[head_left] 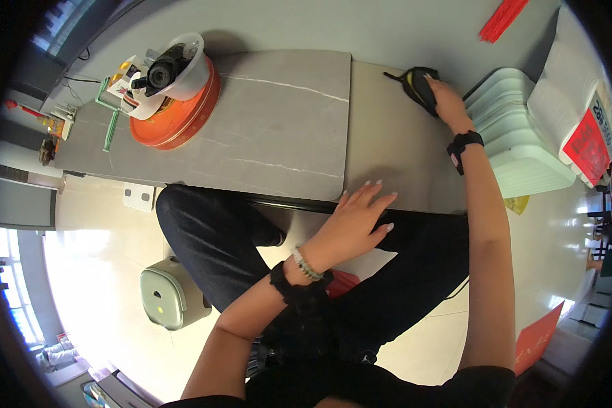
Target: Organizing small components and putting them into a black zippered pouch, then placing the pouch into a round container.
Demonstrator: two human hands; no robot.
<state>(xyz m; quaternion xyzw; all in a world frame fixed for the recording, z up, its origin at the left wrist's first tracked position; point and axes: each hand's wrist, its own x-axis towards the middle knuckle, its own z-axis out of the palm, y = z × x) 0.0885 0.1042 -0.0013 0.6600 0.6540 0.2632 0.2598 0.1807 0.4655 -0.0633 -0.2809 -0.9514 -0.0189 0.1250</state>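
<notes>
At the far right of the table, my right hand [449, 105] grips a small black pouch [421, 88] with a yellow-green patch and a short strap end poking out to the left. Its fingertips are partly hidden against the pouch, which lies close to the wall. My left hand [350, 228] is held palm down at the table's front edge, fingers spread and holding nothing. Both wrists wear black bands, and a beaded bracelet [307, 265] circles the left one.
A grey marbled board [279, 122] covers the table's left and middle. On it stand a round orange tin [177, 122], a clear tub [196, 71] holding a black camera-like object, and a green stand [109, 112]. Pale green stacked containers [523, 146] border the right side. A lidded bin [163, 299] stands on the floor.
</notes>
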